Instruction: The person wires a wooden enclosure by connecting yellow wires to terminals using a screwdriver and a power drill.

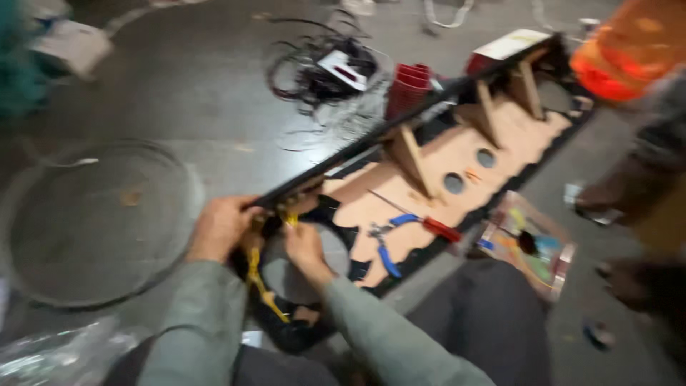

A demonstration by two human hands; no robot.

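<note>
Your left hand (pixel 223 227) grips the near end of a long black frame (pixel 400 121) that runs up and away across the floor (pixel 200 78) toward the far right. The fingers are curled shut around the black bar, right where it meets the panel's near corner. Your right hand (pixel 304 243) sits just beside it, fingertips pinched at a yellow wire (pixel 256 275) — the blur keeps you from telling whether they truly hold it or only touch it. That wire hangs down from the frame's near end, between your two grey sleeves.

The frame edges a tan wooden panel (pixel 457 154) with two round holes and three upright wooden braces standing along its far edge. Lying on the panel near its near edge are a pair of blue-handled pliers (pixel 386 246) and a red-handled screwdriver (pixel 429 225), close together and just right of your right hand.

On the floor to the left lies a large round wire grille (pixel 93 221), well apart from the panel. Beyond the frame's far edge sit a tangle of black cables (pixel 314 68) and a stack of red cups (pixel 409 86). By the panel's near right edge lies a colourful printed packet (pixel 532 246) — and another person's shoes stand at the far right.
</note>
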